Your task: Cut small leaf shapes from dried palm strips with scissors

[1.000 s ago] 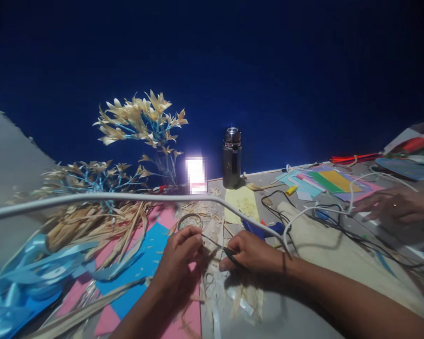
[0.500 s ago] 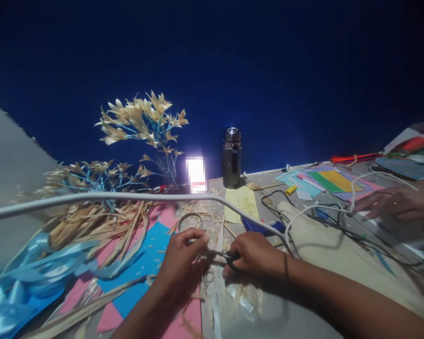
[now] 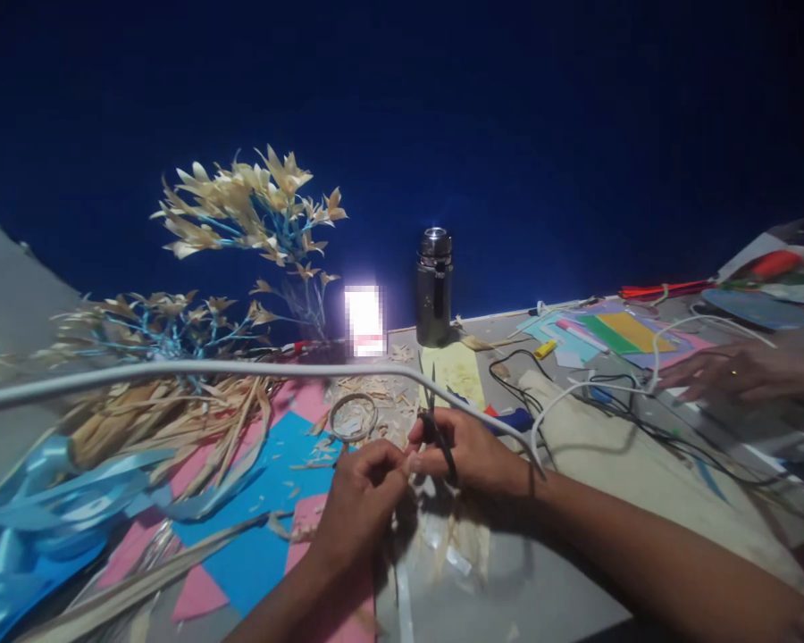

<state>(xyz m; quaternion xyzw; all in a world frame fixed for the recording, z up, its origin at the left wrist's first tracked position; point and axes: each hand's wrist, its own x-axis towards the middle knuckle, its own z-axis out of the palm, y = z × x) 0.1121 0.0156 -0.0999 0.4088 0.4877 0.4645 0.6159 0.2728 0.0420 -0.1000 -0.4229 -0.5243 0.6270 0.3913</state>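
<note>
My right hand (image 3: 465, 451) holds a pair of dark-handled scissors (image 3: 440, 442), blades upward and away from me. Its thumb and fingertips meet those of my left hand (image 3: 370, 487), which is closed in a pinch. What sits between the left fingertips is too small to make out. Below both hands lie pale husk scraps (image 3: 459, 540) and shavings. Just beyond the left hand is a roll of tape (image 3: 353, 417), lying flat. Blue paper (image 3: 247, 527) and pink paper (image 3: 348, 572) spread under and left of my left forearm.
A white cable (image 3: 241, 369) arches across in front of my hands. Dried-husk flowers (image 3: 241, 205) stand at the back left, and a thermos flask (image 3: 434, 286) by the wall. Blue ribbon (image 3: 60, 500) lies at left. Another person's hand (image 3: 743, 368) rests at right.
The scissors have swung from pointing left at my left fingers to pointing up. My right fingertips have come against my left ones. The view has shifted slightly.
</note>
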